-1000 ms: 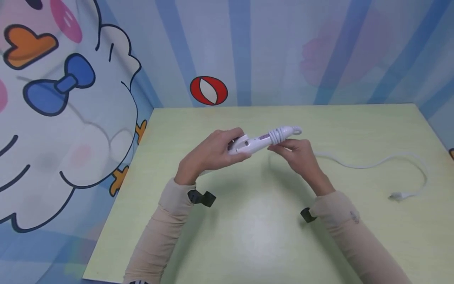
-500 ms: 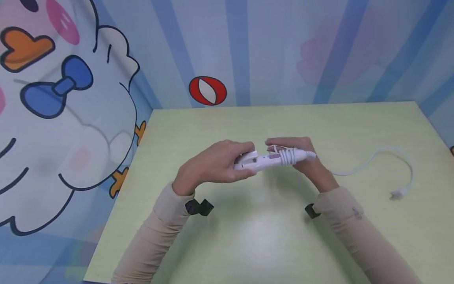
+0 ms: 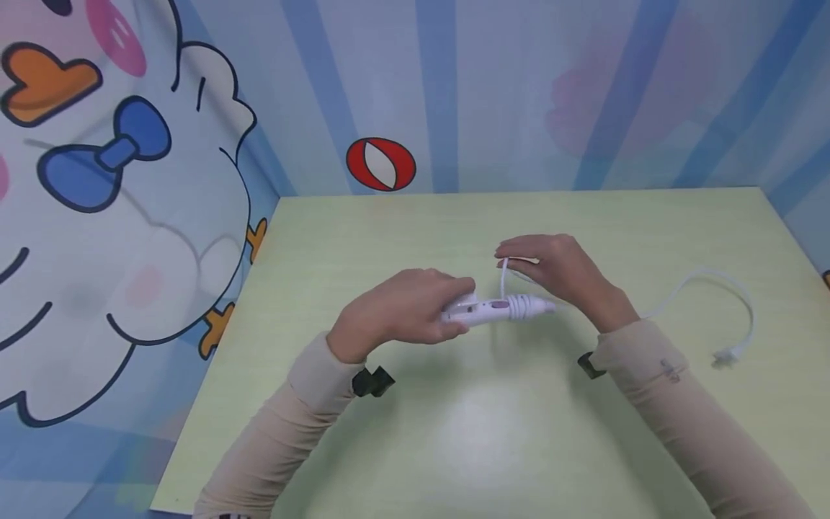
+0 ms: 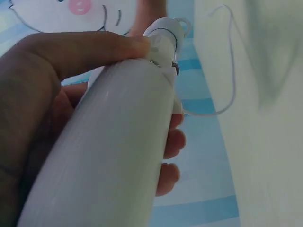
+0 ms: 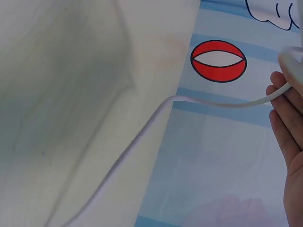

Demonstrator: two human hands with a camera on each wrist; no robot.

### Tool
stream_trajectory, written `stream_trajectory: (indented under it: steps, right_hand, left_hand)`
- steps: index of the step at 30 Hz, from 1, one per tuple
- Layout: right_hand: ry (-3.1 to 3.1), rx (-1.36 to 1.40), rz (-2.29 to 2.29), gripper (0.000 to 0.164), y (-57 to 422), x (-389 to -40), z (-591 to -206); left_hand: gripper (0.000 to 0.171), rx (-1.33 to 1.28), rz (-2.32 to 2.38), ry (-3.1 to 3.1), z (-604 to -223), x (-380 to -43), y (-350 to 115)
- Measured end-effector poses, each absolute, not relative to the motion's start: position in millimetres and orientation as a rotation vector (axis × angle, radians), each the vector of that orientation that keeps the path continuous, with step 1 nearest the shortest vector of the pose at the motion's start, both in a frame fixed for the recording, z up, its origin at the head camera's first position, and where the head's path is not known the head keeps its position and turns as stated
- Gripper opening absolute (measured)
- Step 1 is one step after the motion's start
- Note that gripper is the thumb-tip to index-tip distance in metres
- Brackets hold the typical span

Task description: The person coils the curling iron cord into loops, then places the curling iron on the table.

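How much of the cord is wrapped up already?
Done so far: several loops of cord circle the white tool. In hand: the left hand grips the tool, and the right hand holds a stretch of cord above it. Probably left: the loose length ending in the plug, on the table.

Creased beige sleeves (image 3: 710, 429), small grey mark (image 3: 671, 370) on the right cuff (image 3: 634, 352), black blocks (image 3: 374, 382) at both wrists
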State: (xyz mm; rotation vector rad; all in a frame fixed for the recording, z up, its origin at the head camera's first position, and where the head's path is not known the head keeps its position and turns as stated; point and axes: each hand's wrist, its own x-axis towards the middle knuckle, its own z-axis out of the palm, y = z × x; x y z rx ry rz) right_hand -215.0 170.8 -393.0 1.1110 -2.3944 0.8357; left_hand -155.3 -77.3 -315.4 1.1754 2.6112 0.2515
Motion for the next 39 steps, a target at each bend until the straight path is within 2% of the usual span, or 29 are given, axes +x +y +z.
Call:
stream_trajectory:
  steps: [8, 14, 20, 25, 35, 39]
  right_hand:
    - [-2.41, 1.118, 0.575, 0.02, 168, -212, -386]
    - [-2.443, 1.041, 0.453, 0.016, 159, -205, -383]
    - [-2.452, 0.907, 0.381, 0.012, 146, -196, -386]
    - [-2.507, 0.758, 0.429, 0.014, 135, -190, -387]
    - [-2.575, 0.561, 0.629, 0.02, 132, -186, -400]
    - [-2.543, 0.539, 0.808, 0.022, 133, -189, -409]
  left_hand:
    - [0.04, 1.048, -0.054, 2.712, -341, -162, -66]
    - [0.041, 0.977, -0.11, 2.786, -354, -174, -67]
    - [0.035, 0.912, -0.095, 2.918, -365, -182, -72]
    - [0.03, 0.845, -0.028, 3.081, -373, -184, -71]
    - [0.034, 0.607, 0.249, 3.115, -372, -188, -68]
    - [0.036, 0.595, 0.354, 3.09, -368, -189, -69]
